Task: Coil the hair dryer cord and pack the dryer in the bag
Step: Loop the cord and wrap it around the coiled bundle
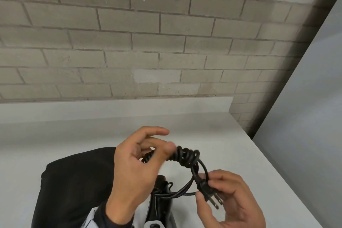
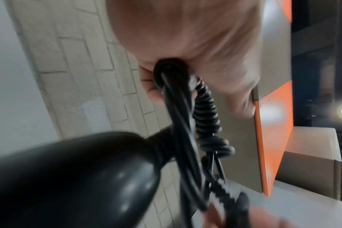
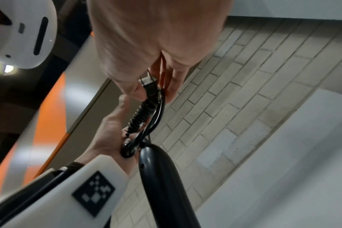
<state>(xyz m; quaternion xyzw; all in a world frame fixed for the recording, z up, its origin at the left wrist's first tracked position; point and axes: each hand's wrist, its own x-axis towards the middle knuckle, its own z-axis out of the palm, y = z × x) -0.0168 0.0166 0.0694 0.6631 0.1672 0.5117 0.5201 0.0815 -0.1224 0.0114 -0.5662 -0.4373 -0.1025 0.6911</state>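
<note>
Grey brick wall (image 1: 129, 42), white table (image 1: 231, 153), left hand (image 1: 133, 168) gripping coiled cord (image 1: 185, 155), right hand (image 1: 231, 200) pinching plug (image 1: 207, 189), seemingly.

Bag (image 1: 74, 181) lies on the table (image 1: 240, 153), left of the dryer (image 1: 161, 207), seemingly beneath it.

Dark sleeve (image 1: 103, 214), white marker-tagged wrist mount (image 3: 78, 189).
</note>
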